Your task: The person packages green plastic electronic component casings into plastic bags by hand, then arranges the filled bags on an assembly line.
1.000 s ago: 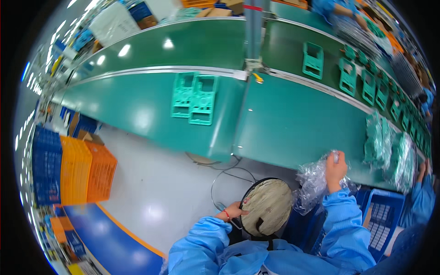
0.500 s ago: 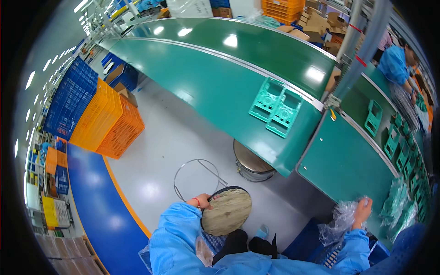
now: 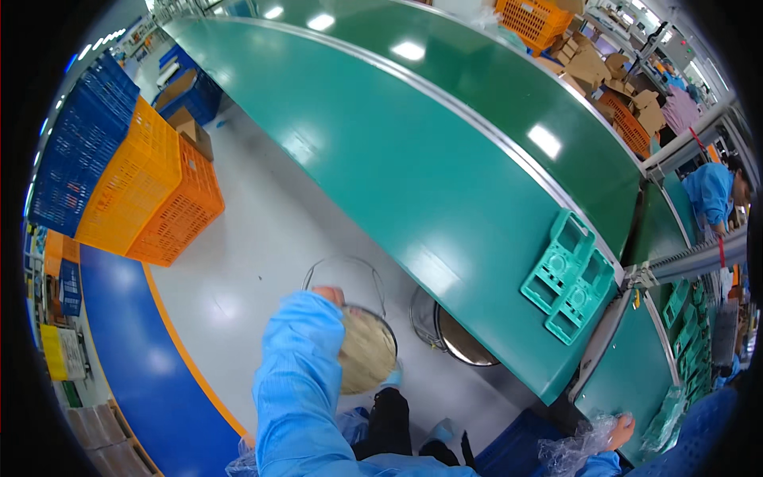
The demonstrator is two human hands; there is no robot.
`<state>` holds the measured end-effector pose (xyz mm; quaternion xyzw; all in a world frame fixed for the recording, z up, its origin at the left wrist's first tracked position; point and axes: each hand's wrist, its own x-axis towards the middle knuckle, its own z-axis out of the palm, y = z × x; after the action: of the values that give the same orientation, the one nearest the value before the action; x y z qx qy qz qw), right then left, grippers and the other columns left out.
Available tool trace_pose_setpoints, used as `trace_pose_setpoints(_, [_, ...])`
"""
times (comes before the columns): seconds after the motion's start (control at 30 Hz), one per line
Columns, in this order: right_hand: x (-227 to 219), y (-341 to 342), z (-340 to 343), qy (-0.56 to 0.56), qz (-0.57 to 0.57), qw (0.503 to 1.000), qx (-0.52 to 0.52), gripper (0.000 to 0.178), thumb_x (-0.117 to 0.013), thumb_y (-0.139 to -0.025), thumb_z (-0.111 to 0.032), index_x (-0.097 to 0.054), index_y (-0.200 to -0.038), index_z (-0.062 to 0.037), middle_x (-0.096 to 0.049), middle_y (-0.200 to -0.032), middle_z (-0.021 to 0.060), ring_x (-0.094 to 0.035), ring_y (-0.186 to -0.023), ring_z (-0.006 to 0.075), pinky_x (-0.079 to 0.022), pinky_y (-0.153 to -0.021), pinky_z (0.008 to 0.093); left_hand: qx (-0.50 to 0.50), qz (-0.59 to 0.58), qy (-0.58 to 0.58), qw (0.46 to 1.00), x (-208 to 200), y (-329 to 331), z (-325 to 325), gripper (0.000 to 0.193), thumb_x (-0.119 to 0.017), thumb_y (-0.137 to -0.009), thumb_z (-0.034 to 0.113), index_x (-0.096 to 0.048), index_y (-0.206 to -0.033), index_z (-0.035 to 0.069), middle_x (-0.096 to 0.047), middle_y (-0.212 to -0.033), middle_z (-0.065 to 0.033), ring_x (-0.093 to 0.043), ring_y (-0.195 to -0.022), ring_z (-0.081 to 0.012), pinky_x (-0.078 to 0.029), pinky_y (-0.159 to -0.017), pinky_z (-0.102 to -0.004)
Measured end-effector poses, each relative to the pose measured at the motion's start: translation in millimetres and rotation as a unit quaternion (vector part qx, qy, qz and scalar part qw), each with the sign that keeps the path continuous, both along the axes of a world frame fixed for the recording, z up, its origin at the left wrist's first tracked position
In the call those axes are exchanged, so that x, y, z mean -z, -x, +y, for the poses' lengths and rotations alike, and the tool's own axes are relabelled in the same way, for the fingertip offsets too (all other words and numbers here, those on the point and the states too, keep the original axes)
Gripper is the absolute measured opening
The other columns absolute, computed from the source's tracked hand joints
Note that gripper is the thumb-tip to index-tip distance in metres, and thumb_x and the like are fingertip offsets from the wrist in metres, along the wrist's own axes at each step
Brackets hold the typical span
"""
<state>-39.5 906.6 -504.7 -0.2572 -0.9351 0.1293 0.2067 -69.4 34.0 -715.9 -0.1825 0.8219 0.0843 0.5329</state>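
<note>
Clock directions are taken from the centre of the view. Nearest, the left sleeve covers part of the round stool at 6 o'clock. Of the hands, the left hand, at 7 o'clock, lies at the stool's upper rim; its fingers are blurred and partly hidden, so opening and grip cannot be told. The right hand, at 4 o'clock, is curled closed on crumpled clear film, its fingertips obscured. At 5 o'clock, the table cuts off a second stool; toward 3 o'clock it bears two green frames. Farther, crates stand at 9 o'clock.
</note>
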Motion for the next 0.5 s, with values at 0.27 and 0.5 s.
trace_pose_setpoints(0.27, [12,1,11,-0.114,-0.139,0.974,0.141,0.06,-0.055,-0.079,-0.042,-0.052,-0.117,0.0041,-0.058,-0.108,0.0277,-0.054,-0.099,0.0426,-0.041,-0.086,0.0441,0.104,0.502,0.1,0.853,27,69,-61,0.044,-0.072,-0.069,0.023,-0.06,-0.107,0.004,-0.064,-0.1,-0.0144,-0.062,-0.095,-0.0301,-0.051,-0.077,-0.0399])
trace_pose_setpoints(0.5, [15,-9,15,-0.104,-0.117,0.978,0.137,0.06,-0.055,-0.079,-0.044,-0.052,-0.117,0.0023,-0.058,-0.106,0.0272,-0.055,-0.096,0.0436,-0.043,-0.083,0.0437,-0.078,0.516,-0.05,0.852,47,75,-2,0.046,-0.073,-0.07,0.023,-0.058,-0.109,0.005,-0.063,-0.102,-0.0131,-0.061,-0.095,-0.0288,-0.051,-0.077,-0.0387])
